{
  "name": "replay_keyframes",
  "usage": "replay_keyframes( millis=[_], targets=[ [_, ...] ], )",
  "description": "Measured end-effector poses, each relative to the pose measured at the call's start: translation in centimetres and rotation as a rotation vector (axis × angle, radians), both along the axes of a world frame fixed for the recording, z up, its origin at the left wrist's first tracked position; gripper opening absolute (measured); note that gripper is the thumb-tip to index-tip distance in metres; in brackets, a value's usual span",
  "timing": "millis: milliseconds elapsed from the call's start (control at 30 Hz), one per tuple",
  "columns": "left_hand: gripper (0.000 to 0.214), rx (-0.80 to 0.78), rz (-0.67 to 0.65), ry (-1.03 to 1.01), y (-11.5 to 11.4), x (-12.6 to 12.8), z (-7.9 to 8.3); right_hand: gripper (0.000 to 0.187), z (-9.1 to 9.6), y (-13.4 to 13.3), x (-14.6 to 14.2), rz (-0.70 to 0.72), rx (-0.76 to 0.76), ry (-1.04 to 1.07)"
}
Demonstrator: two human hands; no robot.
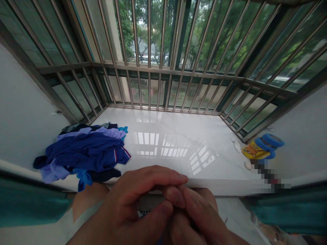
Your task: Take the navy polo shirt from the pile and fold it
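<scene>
My left hand (133, 204) and my right hand (196, 217) meet low in the middle of the view, just in front of the edge of a white bay-window sill (178, 143). The left hand's fingers curl over the right hand's fingers, and the two are pressed together. Whether anything lies between them is hidden. A pile of blue, navy and lilac clothes (84, 153) lies on the sill to the left, apart from both hands.
A yellow and blue plastic toy (263, 148) lies on the sill at the right, with small white scraps (237, 146) near it. Metal window bars (158, 68) close the sill on three sides. Teal curtains (30, 204) hang at both lower corners.
</scene>
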State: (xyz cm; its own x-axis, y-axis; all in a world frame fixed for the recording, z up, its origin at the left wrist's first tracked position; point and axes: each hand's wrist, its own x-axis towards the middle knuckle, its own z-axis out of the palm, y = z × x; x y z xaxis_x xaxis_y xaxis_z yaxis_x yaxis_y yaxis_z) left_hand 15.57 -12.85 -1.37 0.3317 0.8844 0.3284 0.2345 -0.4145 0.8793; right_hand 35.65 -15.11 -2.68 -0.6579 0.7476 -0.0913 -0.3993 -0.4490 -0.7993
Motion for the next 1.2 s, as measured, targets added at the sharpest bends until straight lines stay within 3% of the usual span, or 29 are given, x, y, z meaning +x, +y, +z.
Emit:
replay_keyframes(
  millis=[133, 267, 467, 567, 733, 967, 1100, 1200],
  targets=[
    [0.034, -0.019, 0.003, -0.03, 0.0, 0.2, 0.2, 0.056, 0.0, 1.3, 0.4, 0.158, -0.047, 0.029],
    [0.036, -0.033, -0.005, -0.027, 0.0, -0.1, -0.2, 0.064, -0.5, 1.3, 0.1, 0.18, -0.06, 0.07],
    [0.033, -0.062, -0.015, -0.074, 0.2, 0.0, -0.6, 0.073, -1.3, 2.4, -1.2, 0.247, 0.148, 0.313],
    [0.027, -0.068, -0.026, -0.095, 0.6, 0.3, -0.2, 0.079, -2.0, 2.7, -2.2, 0.189, 0.209, 0.444],
    [0.027, -0.045, -0.056, -0.095, 1.1, 0.4, 0.0, 0.083, -2.5, 1.9, -2.9, 0.128, 0.108, 0.519],
    [0.03, -0.087, -0.065, -0.125, 1.2, 0.4, -0.9, 0.079, -2.3, 1.5, -2.8, 0.116, -0.016, 0.533],
    [0.029, -0.158, -0.148, -0.198, 2.2, 0.5, -3.3, 0.054, -4.1, 1.4, -2.3, 0.023, -0.21, 0.47],
    [0.034, -0.261, -0.26, -0.243, 3.5, 1.1, -8.5, 0.036, -9.2, 2.3, -1.2, 0.046, -0.337, 0.369]
  ],
)
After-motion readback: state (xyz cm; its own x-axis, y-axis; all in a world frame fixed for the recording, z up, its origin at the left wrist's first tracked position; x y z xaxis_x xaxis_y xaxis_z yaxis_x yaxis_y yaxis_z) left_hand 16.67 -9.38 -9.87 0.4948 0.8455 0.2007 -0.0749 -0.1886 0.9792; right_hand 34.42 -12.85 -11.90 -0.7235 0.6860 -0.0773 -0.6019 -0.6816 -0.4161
